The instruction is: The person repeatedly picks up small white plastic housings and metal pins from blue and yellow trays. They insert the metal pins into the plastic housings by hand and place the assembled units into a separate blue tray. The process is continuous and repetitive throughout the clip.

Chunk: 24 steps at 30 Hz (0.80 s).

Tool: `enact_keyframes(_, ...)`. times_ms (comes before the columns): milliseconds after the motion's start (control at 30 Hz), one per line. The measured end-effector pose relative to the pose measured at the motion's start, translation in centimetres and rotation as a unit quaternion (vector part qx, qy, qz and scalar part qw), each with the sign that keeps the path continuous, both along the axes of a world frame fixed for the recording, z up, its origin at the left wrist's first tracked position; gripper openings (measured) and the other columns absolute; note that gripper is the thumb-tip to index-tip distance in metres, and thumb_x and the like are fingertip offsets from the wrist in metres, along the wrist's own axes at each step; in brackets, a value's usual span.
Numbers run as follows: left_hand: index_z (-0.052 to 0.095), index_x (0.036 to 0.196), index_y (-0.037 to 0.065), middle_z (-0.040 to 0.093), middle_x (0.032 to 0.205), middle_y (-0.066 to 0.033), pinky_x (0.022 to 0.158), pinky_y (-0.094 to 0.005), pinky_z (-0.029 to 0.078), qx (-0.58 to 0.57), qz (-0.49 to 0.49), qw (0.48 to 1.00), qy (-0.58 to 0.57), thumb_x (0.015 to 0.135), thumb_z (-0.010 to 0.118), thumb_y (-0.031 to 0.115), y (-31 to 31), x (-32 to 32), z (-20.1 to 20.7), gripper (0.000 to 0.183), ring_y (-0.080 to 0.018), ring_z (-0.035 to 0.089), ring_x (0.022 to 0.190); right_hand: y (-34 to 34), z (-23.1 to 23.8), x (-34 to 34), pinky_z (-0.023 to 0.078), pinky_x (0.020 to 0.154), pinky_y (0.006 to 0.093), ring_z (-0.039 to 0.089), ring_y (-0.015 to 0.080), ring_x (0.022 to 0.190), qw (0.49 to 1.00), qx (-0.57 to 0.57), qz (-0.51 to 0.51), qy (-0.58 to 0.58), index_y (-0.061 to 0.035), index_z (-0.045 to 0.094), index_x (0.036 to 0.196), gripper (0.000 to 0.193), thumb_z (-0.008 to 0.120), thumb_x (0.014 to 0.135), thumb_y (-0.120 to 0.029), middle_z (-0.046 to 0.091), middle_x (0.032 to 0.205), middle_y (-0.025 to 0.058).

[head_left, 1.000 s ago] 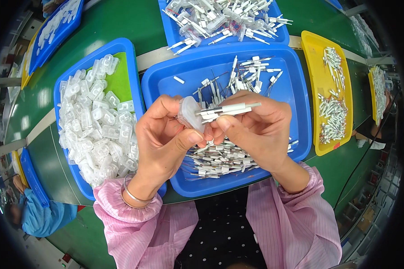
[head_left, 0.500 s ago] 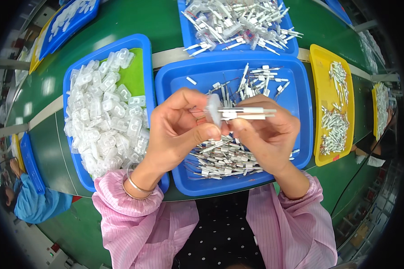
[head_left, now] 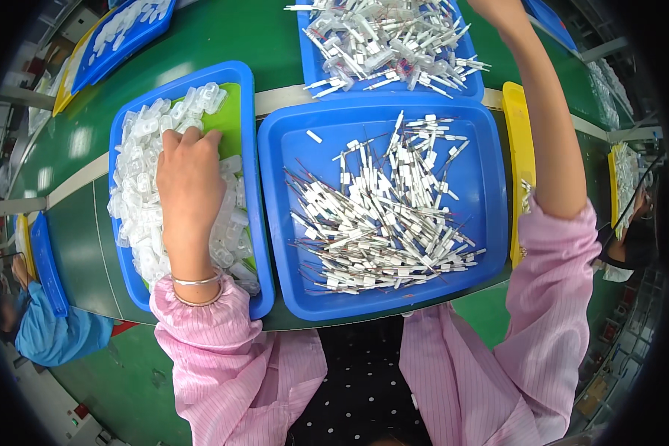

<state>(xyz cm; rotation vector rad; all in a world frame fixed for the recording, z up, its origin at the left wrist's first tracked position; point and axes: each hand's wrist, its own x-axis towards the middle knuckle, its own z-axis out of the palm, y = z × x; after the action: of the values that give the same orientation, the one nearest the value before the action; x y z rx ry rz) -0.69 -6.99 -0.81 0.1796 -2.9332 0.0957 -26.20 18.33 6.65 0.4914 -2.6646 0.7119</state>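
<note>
Before you runs a smooth, glossy green counter [head_left: 223, 48]. The broad middle tray [head_left: 477, 152], blue plastic with rounded corners, sits close to your body and is heaped with slim parts [head_left: 383, 215]: stiff white tubes, square white blocks and thin dark leads, lying crisscross. Just to its left, the left tray [head_left: 248, 111], also blue, holds a bright green sheet [head_left: 232, 123] under a pile of translucent, hollow plastic cases [head_left: 137, 186] with rounded ends. Behind the middle tray, the far tray [head_left: 464, 88] carries a tangle of clear cases and white tubes with some red wire. At the right stands a narrow yellow tray [head_left: 518, 123]; your right forearm [head_left: 546, 126] crosses over it and hides most of its contents.

At the far left, a co-worker's blue sleeve [head_left: 63, 331] shows beside the counter. Your own pink sleeves [head_left: 208, 346] are thin, finely striped cloth.

Your left hand [head_left: 193, 175] reaches down into the cases, its fingers [head_left: 172, 141] bent; their tips are hidden, so you cannot tell whether they pinch one. Your right hand [head_left: 492, 7] is cut off by the upper edge near the far tray, its fingers' state impossible to tell. A shiny metal bangle [head_left: 195, 282] circles your left wrist. One short white tube [head_left: 314, 137] lies apart in the middle tray.
</note>
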Motion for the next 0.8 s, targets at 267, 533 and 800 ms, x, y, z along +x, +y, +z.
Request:
enact_keyframes(267,0.060,0.080,-0.003,0.053,0.079,-0.0135,0.073,-0.0389,0.040,0.056,0.003,0.998,0.010,0.062,0.054,-0.010,-1.5,0.2,-0.3,0.020,-0.0299,0.047,0.080,-4.8,-1.6,6.6,0.045,0.060,0.0377,0.057,0.0317,0.063,0.945,0.017,0.129,0.299,0.0032,0.056,0.069,0.013,0.055,0.071,-0.010,0.057,0.067,0.0180)
enact_keyframes(533,0.059,0.089,-0.001,0.058,0.077,-0.0093,0.052,-0.0250,0.041,0.572,-0.022,0.807,0.147,0.079,0.055,0.000,1.8,-1.2,2.0,0.010,-0.0153,0.053,0.063,-2.1,-8.6,14.9,0.047,0.061,0.0377,0.058,0.0303,0.071,0.873,0.223,0.431,-0.047,0.0004,0.057,0.079,0.017,0.054,0.063,0.005,0.055,0.078,0.0136)
enact_keyframes(800,0.049,0.113,-0.006,0.058,0.090,-0.0112,0.065,-0.0214,0.045,0.898,-0.025,0.438,0.029,0.085,0.051,0.004,4.4,-0.2,2.1,0.030,-0.0140,0.055,0.077,-2.6,-7.1,14.7,0.043,0.052,0.0345,0.057,0.0253,0.064,0.902,0.182,0.382,-0.088,-0.0029,0.056,0.076,0.018,0.058,0.059,0.004,0.056,0.069,0.0112)
